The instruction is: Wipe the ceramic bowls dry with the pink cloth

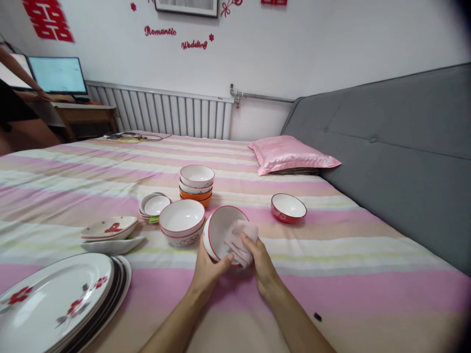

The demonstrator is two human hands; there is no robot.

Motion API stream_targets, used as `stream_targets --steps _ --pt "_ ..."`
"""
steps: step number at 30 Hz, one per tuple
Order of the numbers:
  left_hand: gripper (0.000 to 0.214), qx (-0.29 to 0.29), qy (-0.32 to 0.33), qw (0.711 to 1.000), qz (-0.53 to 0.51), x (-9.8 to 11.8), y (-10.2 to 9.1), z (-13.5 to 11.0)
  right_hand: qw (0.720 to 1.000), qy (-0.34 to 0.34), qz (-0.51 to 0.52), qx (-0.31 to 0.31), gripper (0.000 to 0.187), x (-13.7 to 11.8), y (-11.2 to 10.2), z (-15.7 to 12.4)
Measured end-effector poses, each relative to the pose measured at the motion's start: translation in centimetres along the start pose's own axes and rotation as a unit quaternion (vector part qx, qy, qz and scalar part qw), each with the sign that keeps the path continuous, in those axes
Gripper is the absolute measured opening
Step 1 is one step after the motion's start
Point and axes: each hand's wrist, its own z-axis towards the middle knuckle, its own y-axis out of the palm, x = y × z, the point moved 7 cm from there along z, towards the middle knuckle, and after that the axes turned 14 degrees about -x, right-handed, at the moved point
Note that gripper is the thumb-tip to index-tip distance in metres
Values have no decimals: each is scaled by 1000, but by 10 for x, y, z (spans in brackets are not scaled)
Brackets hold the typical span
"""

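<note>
A white bowl with a red rim (217, 228) is tilted on its side in my left hand (209, 264), thumb over the rim. My right hand (262, 262) grips a pale pink cloth (241, 240) against the inside and rim of this bowl. Just left of it, touching or nearly so, stand stacked white bowls with red rims (182, 218). Behind those rises a taller stack of bowls (196, 177), white above and orange below. A red bowl with a white inside (288, 208) sits apart to the right.
Stacked large floral plates (55, 299) lie at front left, with oblong dishes (108, 228) and small dishes (156, 206) beyond. A striped bedsheet (349, 260) covers the bed. A pink pillow (292, 152) lies near the grey headboard (397, 132). Cables (136, 137) lie far back; a person stands at far left.
</note>
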Motion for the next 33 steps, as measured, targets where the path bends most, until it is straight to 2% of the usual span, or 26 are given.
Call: stream_targets --steps 2,6,12,15,18,22,29,33 --pt "91 7 -2 1000 -1 0 -1 0 1000 11 -11 -14 52 -2 -3 0" --pt "90 -1 9 1000 0 2 1 -1 996 49 -80 12 46 4 -15 1" --pt "96 -43 46 996 55 2 4 -2 981 -17 -187 42 42 0 -27 4" --pt "95 -73 52 993 74 1 7 -1 951 -46 -295 79 36 -11 -33 2" --pt "91 -101 49 990 87 2 10 0 919 -60 -378 89 30 -24 -36 -1" --pt "86 -140 26 987 76 2 15 0 881 -72 -463 70 31 -39 -37 -3" --pt "85 -234 -51 971 12 -3 24 -5 790 -109 -604 21 28 -55 -32 -7" --pt "84 -284 -71 956 -8 -1 30 -8 759 -140 -636 9 30 -60 -25 -11"
